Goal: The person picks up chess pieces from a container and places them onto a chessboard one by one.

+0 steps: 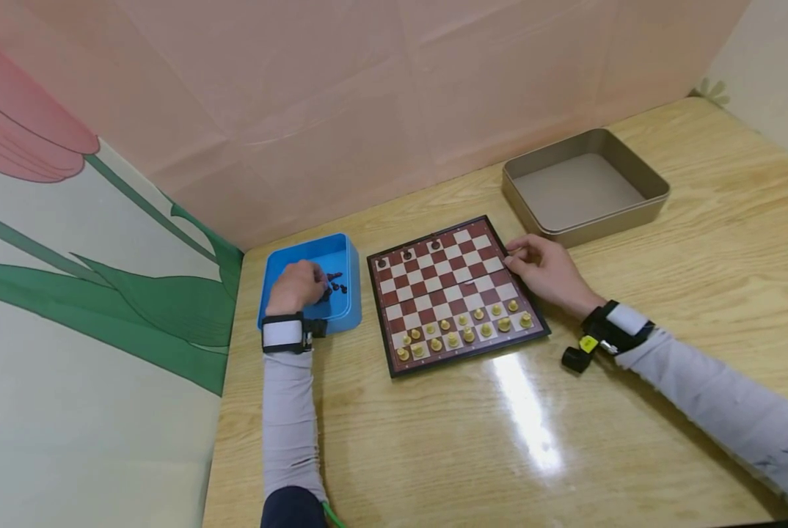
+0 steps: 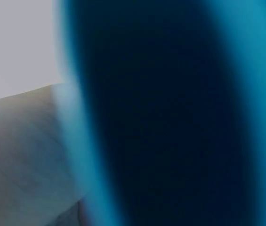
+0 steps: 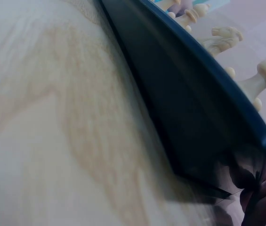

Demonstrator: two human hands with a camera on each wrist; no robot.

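In the head view, my left hand (image 1: 296,286) reaches into a blue box (image 1: 353,304), fingers curled down among dark chess pieces (image 1: 335,276). Whether it holds one of them I cannot tell. Blurred blue plastic (image 2: 264,122) fills most of the left wrist view. My right hand (image 1: 547,273) rests beside the chessboard (image 1: 427,290), its loosely bent fingers touching the right edge. Three dark pieces (image 1: 436,244) stand along the board's far row. Two rows of cream-yellow pieces (image 1: 469,334) stand on the near side, and some show above the board's dark side (image 3: 170,80) in the right wrist view.
An open brown-grey metal box (image 1: 585,192) stands on the wooden table (image 1: 427,440) behind my right hand. A pink-covered wall (image 1: 367,110) rises along the table's back edge, and a patterned panel (image 1: 90,381) borders the left side.
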